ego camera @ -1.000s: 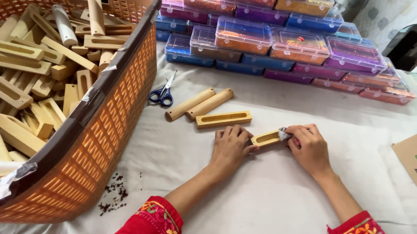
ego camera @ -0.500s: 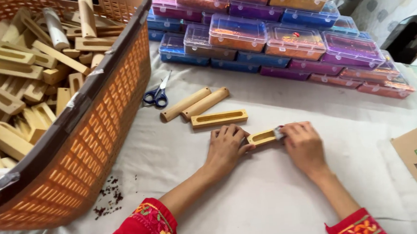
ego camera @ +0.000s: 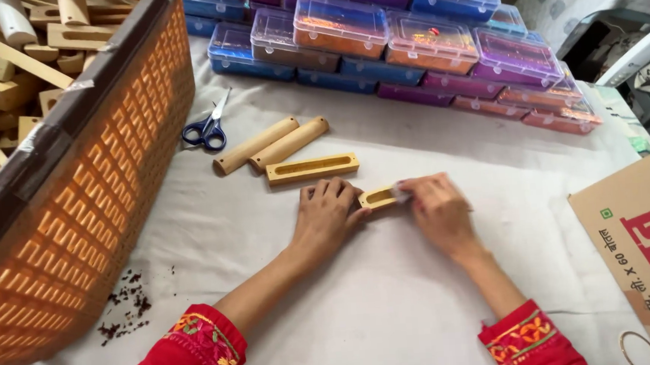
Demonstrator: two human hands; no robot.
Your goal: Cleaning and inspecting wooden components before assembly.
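Fingers (ego camera: 335, 193) of the left hand (ego camera: 327, 218) press down on a small slotted wood block (ego camera: 379, 196) mid-counter, while the right hand (ego camera: 438, 212) pinches a whitish bit (ego camera: 401, 193) at its end. Just beyond lie three longer wood pieces (ego camera: 310, 167) and scissors (ego camera: 207, 126); a basket (ego camera: 107, 181) stands at the left edge.

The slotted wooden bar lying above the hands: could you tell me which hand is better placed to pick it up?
Probably the left hand: its fingers lie just below the slotted wooden bar, nearer than the right hand.
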